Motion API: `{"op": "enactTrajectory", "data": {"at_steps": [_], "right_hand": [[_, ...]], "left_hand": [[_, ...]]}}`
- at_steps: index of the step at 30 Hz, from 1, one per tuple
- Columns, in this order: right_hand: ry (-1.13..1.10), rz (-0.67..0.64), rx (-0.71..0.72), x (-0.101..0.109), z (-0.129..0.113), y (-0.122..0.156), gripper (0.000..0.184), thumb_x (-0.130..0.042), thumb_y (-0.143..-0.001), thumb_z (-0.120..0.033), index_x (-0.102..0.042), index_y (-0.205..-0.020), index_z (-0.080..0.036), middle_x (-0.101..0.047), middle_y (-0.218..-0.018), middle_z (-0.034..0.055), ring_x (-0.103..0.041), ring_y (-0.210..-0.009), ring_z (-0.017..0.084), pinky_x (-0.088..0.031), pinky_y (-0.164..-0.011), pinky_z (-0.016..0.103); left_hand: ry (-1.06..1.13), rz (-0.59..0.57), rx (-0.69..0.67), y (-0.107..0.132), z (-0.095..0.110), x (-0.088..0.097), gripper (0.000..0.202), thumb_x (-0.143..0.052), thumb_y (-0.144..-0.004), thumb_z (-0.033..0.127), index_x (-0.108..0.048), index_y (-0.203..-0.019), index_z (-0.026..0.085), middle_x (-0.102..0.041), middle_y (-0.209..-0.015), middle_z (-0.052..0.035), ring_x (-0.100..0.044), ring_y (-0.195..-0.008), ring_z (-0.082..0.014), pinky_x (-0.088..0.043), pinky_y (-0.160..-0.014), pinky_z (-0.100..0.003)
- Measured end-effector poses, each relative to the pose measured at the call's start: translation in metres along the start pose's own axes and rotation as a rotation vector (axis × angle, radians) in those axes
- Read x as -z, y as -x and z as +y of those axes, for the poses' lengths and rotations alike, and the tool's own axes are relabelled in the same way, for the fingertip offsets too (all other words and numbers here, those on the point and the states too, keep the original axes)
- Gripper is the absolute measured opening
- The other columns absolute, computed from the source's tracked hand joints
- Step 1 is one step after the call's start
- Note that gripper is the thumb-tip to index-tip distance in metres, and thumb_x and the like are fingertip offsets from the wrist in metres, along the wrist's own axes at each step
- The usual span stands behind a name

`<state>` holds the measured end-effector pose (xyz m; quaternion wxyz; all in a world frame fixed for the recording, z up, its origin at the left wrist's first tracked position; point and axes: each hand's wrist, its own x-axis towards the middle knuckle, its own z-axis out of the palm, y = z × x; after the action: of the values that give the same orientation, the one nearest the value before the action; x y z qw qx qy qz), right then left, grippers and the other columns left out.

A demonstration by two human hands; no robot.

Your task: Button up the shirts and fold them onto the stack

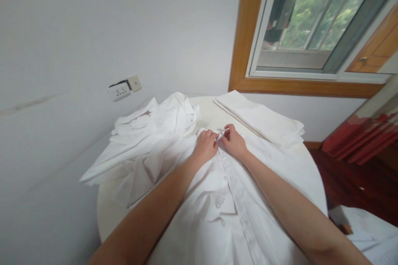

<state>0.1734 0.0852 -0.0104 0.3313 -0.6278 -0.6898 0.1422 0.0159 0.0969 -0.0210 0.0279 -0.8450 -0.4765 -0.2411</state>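
A white button-up shirt (214, 198) lies spread over the round table (108, 211), its front facing up and its collar end away from me. Buttons show along the lower part of the front strip, where the two edges lie partly apart. My left hand (207, 145) grips the shirt's collar edge, fingers curled over the cloth. Close beside it on the right, my right hand (233, 141) pinches the opposite collar edge between thumb and fingers. The small detail between the fingertips is too fine to make out.
To the left sits a loose pile of white garments (155, 122), touching the shirt. Folded white cloth (259, 116) lies at the back right. A wall socket (120, 90) is behind the pile, a window (311, 20) at upper right, and more white cloth (367, 227) at lower right.
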Motion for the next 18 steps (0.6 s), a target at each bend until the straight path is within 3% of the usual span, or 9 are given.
{"op": "enactTrajectory", "data": {"at_steps": [6, 18], "right_hand": [[0.036, -0.01, 0.026, 0.001, -0.001, -0.002, 0.014, -0.051, -0.083, -0.027, -0.062, -0.088, -0.019, -0.066, -0.086, 0.0039, -0.058, -0.079, 0.016, -0.038, -0.069, 0.025], [0.012, -0.019, 0.121, -0.001, 0.009, -0.01, 0.023, -0.059, -0.081, -0.028, -0.073, -0.071, -0.013, -0.064, -0.067, 0.0027, -0.053, -0.07, 0.014, -0.036, -0.066, 0.022]], "left_hand": [[0.088, 0.033, -0.016, -0.002, -0.004, -0.003, 0.024, -0.054, -0.083, 0.013, -0.065, -0.103, 0.02, -0.062, -0.102, -0.0068, -0.054, -0.101, -0.0227, -0.044, -0.094, -0.039], [0.249, 0.009, 0.003, -0.008, -0.013, -0.011, 0.03, -0.047, -0.081, 0.006, -0.071, -0.093, 0.02, -0.07, -0.096, -0.0045, -0.061, -0.096, -0.0189, -0.046, -0.094, -0.036]]}}
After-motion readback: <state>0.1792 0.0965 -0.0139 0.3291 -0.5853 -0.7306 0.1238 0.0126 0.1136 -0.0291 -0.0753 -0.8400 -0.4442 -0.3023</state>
